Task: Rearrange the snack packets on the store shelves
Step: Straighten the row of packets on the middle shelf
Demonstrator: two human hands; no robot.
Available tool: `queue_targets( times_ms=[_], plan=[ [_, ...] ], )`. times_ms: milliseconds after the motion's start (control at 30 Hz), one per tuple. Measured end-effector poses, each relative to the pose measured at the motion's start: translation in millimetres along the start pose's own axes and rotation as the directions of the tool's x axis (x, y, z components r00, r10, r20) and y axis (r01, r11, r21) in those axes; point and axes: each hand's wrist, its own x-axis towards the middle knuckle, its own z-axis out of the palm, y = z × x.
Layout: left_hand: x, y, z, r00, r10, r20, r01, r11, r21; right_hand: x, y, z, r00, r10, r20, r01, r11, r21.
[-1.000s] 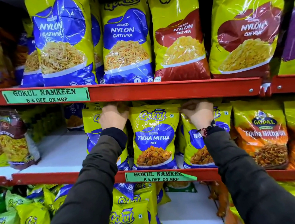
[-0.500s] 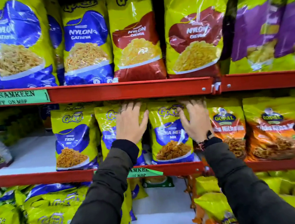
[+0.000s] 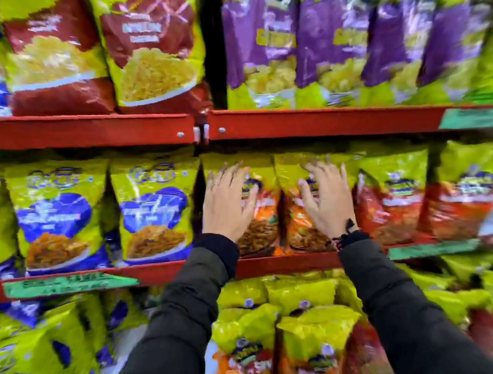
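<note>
Head view: the left hand (image 3: 226, 205) has its fingers spread wide and laid flat on the face of an orange-and-yellow snack packet (image 3: 256, 215) at the frame's centre; it grips nothing. The right hand (image 3: 327, 199), equally splayed, presses the neighbouring orange packet (image 3: 296, 212). Both packets stand upright on the middle red shelf (image 3: 276, 264), just right of the blue-and-yellow packets (image 3: 153, 210). These glossy pouches look light, soft, slippery and likely crushable; pinching the top seam seems safest
</note>
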Motion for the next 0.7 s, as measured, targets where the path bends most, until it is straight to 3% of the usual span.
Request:
queue_targets(
  times_ms=[100,233,367,467,567,633,700],
  plan=[
    [13.1,24.5,17.1,0.999,-0.022,0.033,0.021,1.000,0.005,5.9,31.0,-19.1,0.998,0.049,-0.034,-0.049,0.999,-0.001],
    [48.5,52.0,40.3,0.994,-0.061,0.095,0.051,0.993,0.110,32.0,82.7,-40.9,0.995,0.087,-0.044,-0.092,0.985,-0.146],
    [74.7,56.4,44.7,0.982,-0.125,0.139,0.096,0.976,0.197,54.3,105.6,-46.5,0.981,0.189,0.038,-0.170,0.941,-0.293],
    [84.9,51.7,39.6,0.953,-0.168,0.253,0.124,0.976,0.180,65.7,109.4,-52.5,0.944,0.288,0.159,-0.234,0.928,-0.290],
    [86.7,47.1,28.9,0.957,-0.143,0.253,0.160,0.986,-0.050,76.1,123.0,-55.9,0.924,0.273,0.266,-0.241,0.959,-0.147],
    [84.6,48.6,21.5,0.963,-0.116,0.242,0.187,0.937,-0.294,81.2,135.1,-67.2,0.921,0.207,0.330,-0.246,0.966,0.082],
    [86.0,49.0,21.5,0.959,-0.175,0.223,0.250,0.891,-0.378,87.9,145.8,-71.2,0.923,0.158,0.350,-0.273,0.910,0.311]
  ],
)
